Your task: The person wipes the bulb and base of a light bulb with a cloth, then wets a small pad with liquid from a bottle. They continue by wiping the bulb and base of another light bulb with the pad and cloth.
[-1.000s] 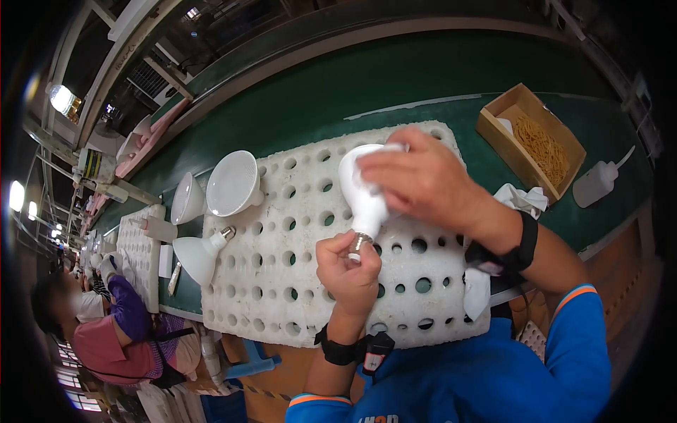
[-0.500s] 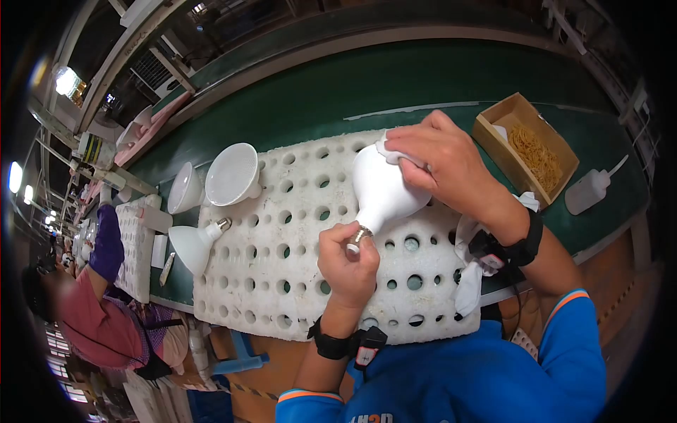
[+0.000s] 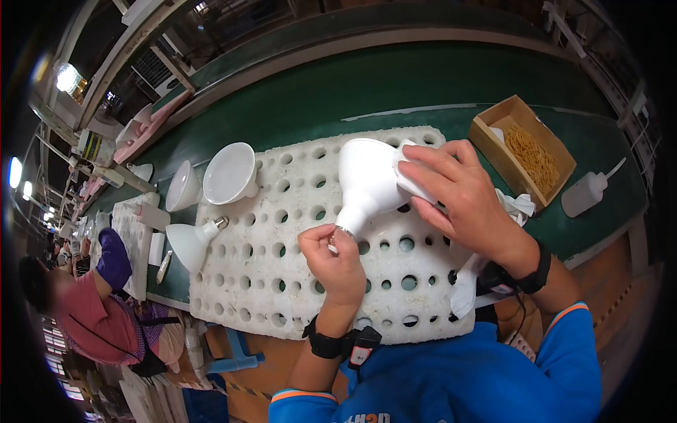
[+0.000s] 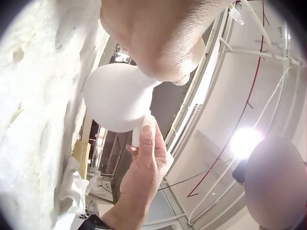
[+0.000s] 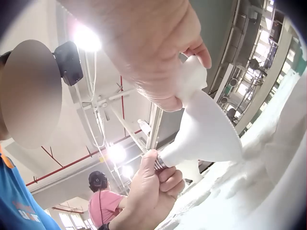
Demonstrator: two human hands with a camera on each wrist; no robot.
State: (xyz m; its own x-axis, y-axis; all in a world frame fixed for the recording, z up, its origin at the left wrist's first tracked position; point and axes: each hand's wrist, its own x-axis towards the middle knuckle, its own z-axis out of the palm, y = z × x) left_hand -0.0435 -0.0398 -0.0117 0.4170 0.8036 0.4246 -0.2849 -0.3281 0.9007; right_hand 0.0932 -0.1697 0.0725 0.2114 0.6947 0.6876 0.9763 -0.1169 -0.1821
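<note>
A white reflector-type light bulb is held tilted over a white foam board. My left hand pinches the bulb's metal screw base between thumb and curled fingers. On the bulb's side near its wide face, my right hand presses a white cloth, gripped between fingers and thumb. The left wrist view also shows the right thumb on that cloth against the bulb's rounded side. Part of the cloth is hidden under the fingers.
Three more bulbs, an upturned one, one behind it and a tilted one, sit at the board's left. A wooden box of rubber bands, a squeeze bottle and another cloth lie right. Another person works left.
The bulb has turned in my hands, and my right hand with the cloth has shifted from its face to its right side. My left hand keeps hold of the base, slightly further left.
</note>
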